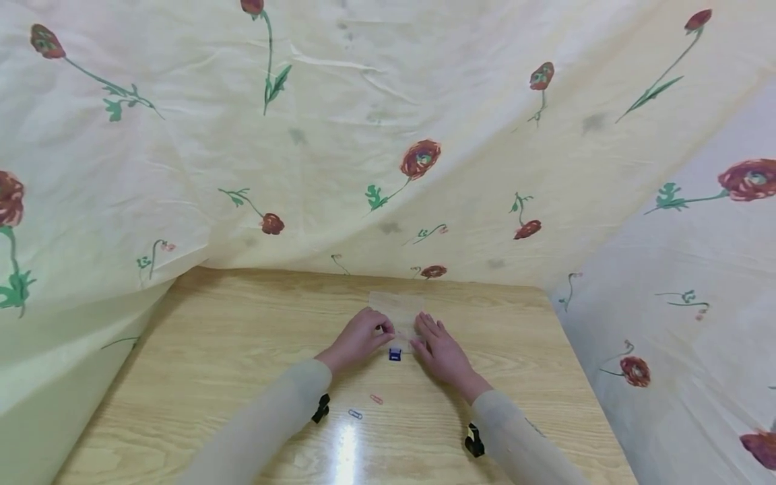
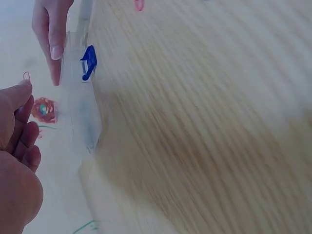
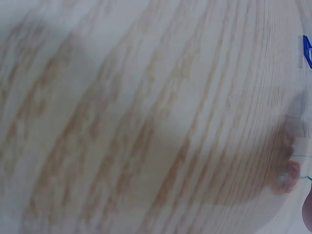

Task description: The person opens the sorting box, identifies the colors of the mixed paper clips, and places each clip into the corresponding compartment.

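A clear plastic box (image 1: pixel 407 304) with a blue latch (image 1: pixel 395 354) on its near side sits on the table between both hands. My left hand (image 1: pixel 365 333) pinches a pink paper clip (image 2: pixel 27 76) between thumb and fingertip, held over the box. Along the box's right side lies my right hand (image 1: pixel 441 351), its fingers straight and pointing away from me. The left wrist view shows this right hand (image 2: pixel 54 27) at the box's far end. In the right wrist view only a fingertip (image 3: pixel 308 210) appears at the edge.
A pink paper clip (image 1: pixel 376 399) and a blue paper clip (image 1: pixel 355 414) lie on the wooden table (image 1: pixel 254 337) nearer to me. Behind the table and along its sides hangs a cream cloth (image 1: pixel 339 168) with red flowers. Each forearm wears a black strap mount (image 1: pixel 475 441).
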### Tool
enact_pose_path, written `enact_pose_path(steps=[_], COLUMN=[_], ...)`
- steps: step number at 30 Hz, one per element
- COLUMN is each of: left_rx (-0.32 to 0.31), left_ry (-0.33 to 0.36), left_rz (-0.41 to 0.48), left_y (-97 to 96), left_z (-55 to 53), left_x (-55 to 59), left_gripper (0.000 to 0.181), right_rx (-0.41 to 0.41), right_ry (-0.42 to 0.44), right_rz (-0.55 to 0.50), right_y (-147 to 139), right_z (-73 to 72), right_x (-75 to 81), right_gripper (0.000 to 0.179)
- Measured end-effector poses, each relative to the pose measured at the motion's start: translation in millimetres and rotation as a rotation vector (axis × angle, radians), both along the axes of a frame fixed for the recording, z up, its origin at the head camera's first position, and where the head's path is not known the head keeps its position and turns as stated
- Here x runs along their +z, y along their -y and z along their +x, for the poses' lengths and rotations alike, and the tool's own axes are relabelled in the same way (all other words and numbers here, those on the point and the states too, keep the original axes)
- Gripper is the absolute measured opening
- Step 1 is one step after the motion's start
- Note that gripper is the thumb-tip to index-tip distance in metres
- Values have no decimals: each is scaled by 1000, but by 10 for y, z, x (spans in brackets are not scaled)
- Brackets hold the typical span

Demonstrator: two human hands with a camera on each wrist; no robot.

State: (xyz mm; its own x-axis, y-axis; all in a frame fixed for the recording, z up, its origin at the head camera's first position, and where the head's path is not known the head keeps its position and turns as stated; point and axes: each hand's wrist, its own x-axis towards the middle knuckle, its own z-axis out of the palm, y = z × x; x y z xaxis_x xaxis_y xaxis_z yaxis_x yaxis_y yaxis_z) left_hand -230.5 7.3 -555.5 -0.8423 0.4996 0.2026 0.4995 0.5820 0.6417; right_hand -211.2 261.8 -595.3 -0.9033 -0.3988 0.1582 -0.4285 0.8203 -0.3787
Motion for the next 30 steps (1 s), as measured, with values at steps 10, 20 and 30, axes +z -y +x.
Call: enact_pose_path(steps=[10,20,30], left_rx=[56,61,69], left_ry=[73,50,65], left_rz=[51,57,61], left_y=[-157,-265,-334], left_z=[-136,-236,-251], left_x=[-43,-109,-154], left_gripper=[5,5,9], right_rx=[9,5,1], right_ry=[-2,-5,-7], right_rz=[5,9,16], right_y=[37,27,-14], right_z=[3,12,14], right_x=[-19,-20,-18], right_gripper=[64,63,64])
